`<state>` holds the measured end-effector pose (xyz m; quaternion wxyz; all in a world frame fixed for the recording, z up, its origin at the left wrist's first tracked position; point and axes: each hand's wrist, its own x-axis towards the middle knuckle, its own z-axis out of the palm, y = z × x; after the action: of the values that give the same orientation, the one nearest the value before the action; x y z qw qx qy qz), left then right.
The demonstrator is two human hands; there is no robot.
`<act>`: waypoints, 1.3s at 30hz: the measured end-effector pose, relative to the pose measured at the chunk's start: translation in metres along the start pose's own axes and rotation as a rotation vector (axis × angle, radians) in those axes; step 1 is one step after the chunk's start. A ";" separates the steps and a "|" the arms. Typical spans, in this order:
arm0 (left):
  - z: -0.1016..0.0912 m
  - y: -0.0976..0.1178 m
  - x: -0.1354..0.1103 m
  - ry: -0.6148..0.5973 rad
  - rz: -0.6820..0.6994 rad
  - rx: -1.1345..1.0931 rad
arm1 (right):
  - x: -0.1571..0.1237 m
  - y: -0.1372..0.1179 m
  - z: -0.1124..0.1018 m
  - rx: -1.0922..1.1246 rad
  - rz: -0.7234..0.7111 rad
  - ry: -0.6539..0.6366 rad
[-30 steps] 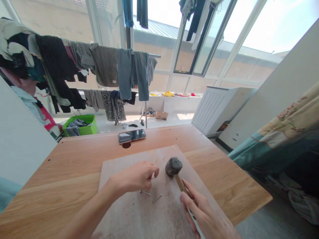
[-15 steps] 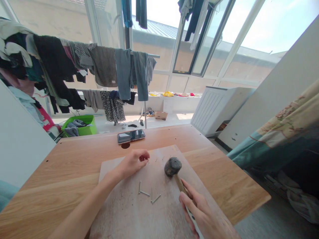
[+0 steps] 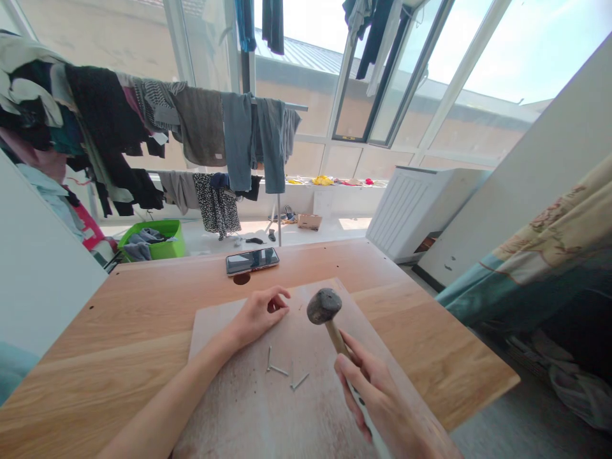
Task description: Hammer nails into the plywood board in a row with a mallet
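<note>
My left hand (image 3: 262, 313) rests near the far side of a worn pale board (image 3: 248, 421), thumb and forefinger bent in a pinch around what appears to be a nail, mostly hidden by the fingertips. My right hand (image 3: 366, 381) is wrapped round the wooden handle of a mallet (image 3: 325, 306). Its scuffed dark head is raised above the board, a little right of my left fingertips. A thin upright nail (image 3: 301, 306) shows between the hand and the mallet head. Several loose silver nails (image 3: 278, 370) lie on the board nearer to me.
The board lies on a wooden table (image 3: 143, 331). A phone (image 3: 252, 261) sits near the far edge beside a dark round hole (image 3: 241, 278). Beyond are a green basket (image 3: 174, 242), hanging clothes (image 3: 201, 127) and a white cabinet (image 3: 421, 204). A curtain (image 3: 535, 242) hangs right.
The mallet has moved up and to the left, its head now closer to my left hand. My left fingers have shifted slightly right.
</note>
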<state>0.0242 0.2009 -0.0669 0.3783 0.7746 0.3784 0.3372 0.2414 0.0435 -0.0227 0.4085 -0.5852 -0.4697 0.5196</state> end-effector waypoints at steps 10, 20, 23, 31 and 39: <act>0.003 -0.003 0.002 0.042 0.026 0.033 | 0.034 -0.003 0.027 0.011 -0.122 -0.148; -0.022 0.052 -0.011 -0.255 0.048 0.445 | -0.003 0.039 -0.001 0.006 0.081 0.006; -0.015 0.080 -0.027 -0.459 0.232 0.654 | -0.002 0.046 -0.004 -0.020 0.077 -0.035; 0.009 0.092 -0.051 -0.474 0.451 0.920 | 0.002 0.051 0.000 -0.030 0.076 -0.019; -0.003 0.067 -0.034 -0.292 0.202 0.396 | 0.002 0.051 -0.001 -0.026 0.061 -0.044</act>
<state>0.0275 0.1450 -0.0175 0.2344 0.9079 0.2990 0.1773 0.2484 0.0341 -0.0725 0.3745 -0.5929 -0.4671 0.5386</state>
